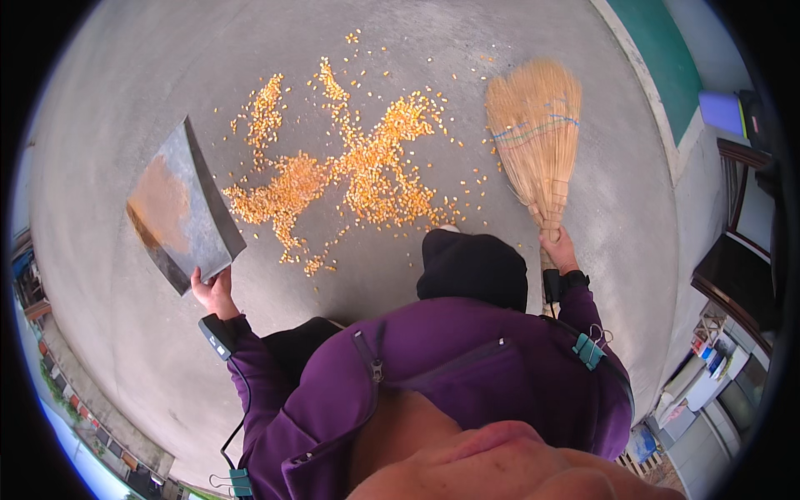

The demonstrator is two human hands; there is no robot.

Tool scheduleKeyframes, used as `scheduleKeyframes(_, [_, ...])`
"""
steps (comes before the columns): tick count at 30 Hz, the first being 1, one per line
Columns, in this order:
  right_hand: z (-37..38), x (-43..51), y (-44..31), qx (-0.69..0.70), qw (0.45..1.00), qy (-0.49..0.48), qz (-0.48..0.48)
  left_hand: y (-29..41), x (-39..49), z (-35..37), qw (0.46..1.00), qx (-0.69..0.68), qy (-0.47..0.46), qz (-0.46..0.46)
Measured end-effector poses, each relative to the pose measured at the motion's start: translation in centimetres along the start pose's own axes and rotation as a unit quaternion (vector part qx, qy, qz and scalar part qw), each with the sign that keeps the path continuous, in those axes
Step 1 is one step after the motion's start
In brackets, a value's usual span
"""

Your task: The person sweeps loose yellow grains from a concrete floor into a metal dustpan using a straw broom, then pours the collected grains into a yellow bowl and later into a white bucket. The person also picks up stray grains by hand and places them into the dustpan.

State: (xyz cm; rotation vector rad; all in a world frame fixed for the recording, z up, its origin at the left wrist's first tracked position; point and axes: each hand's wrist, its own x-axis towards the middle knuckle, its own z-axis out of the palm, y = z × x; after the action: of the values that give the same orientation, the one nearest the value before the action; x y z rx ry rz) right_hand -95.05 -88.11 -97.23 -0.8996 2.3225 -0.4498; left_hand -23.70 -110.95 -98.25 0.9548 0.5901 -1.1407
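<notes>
My left hand (pixel 214 294) grips the back edge of a metal dustpan (pixel 203 206), whose surface carries a rust-brown patch. The pan is held at the left of the scattered corn kernels (pixel 375 169), some of which lie close to its side. In my right hand (pixel 561 252) is the handle of a straw broom (pixel 540 125), bound with blue, green and red stitching. The broom's bristles fan out away from me, to the right of the corn. Yellow kernels form an irregular branching heap, with loose ones strewn around it. Part of the broom handle is hidden behind my wrist.
Grey concrete floor (pixel 350 287) spreads around me. A wall with a green lower band (pixel 662 69) runs along the right. Beyond it are a purple object (pixel 722 114) and dark wooden furniture (pixel 737 287). My bent knee (pixel 472 269) rises between the broom and the corn.
</notes>
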Motion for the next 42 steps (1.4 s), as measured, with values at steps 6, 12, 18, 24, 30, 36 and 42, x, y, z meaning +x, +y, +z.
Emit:
scheduleKeyframes(6, [-1.0, -5.8, -4.2, -0.117, 0.984, 0.102, -0.083, -0.6, -0.9, 1.0, 0.996, 0.078, -0.041, -0.012])
scheduleKeyframes(12, [-4.9, -0.3, -6.8, -0.208, 0.954, 0.196, -0.091, 0.4, -0.4, 0.8, 0.995, 0.087, -0.052, -0.014])
scheduleKeyframes(18, [-5.5, 9.7, -13.4, -0.347, 0.914, 0.212, 0.015, 2.5, -0.9, 0.4, 0.993, 0.083, -0.083, 0.004])
scheduleKeyframes(24, [2.5, 7.4, -17.7, -0.415, 0.901, 0.104, -0.072, 3.3, -1.0, 0.5, 0.995, 0.05, -0.09, 0.002])
scheduleKeyframes(30, [5.8, -2.2, -18.8, -0.463, 0.872, 0.039, -0.151, 2.3, -0.2, 1.0, 0.988, 0.067, -0.137, -0.027])
scheduleKeyframes(36, [5.0, -9.5, -18.7, -0.463, 0.858, -0.035, -0.221, 0.8, 0.5, 1.5, 0.984, 0.042, -0.155, -0.078])
scheduleKeyframes(42, [1.9, -12.3, -18.0, -0.481, 0.822, 0.077, -0.295, 0.8, 0.4, 1.5, 0.983, 0.074, -0.156, -0.065])
